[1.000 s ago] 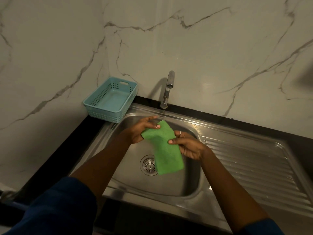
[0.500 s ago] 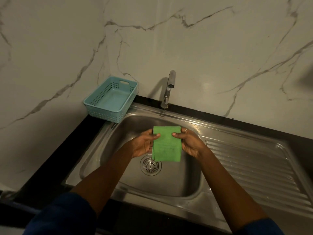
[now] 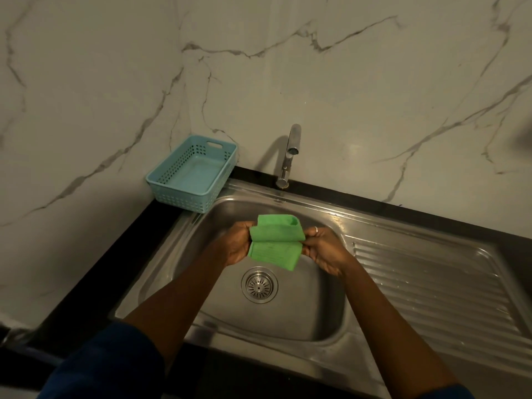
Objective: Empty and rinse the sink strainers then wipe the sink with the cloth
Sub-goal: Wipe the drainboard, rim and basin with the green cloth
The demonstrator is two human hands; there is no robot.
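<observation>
A green cloth (image 3: 275, 243) hangs in the air over the steel sink bowl (image 3: 311, 318), folded across its middle so the top half bends back. My left hand (image 3: 237, 241) grips its left edge and my right hand (image 3: 324, 249) grips its right edge; a ring shows on a finger of the right hand. Below the cloth, a round metal strainer (image 3: 259, 285) sits in the drain at the bottom of the bowl. No water runs from the tap (image 3: 290, 152).
A light blue perforated plastic basket (image 3: 192, 174) stands on the black counter at the sink's back left corner. A ribbed steel drainboard (image 3: 440, 286) stretches to the right of the bowl. Marble-patterned walls close off the back and left.
The cloth hung long from both hands, then was held flat as a rectangle; now it is folded over again into a shorter, wider shape, still between both hands.
</observation>
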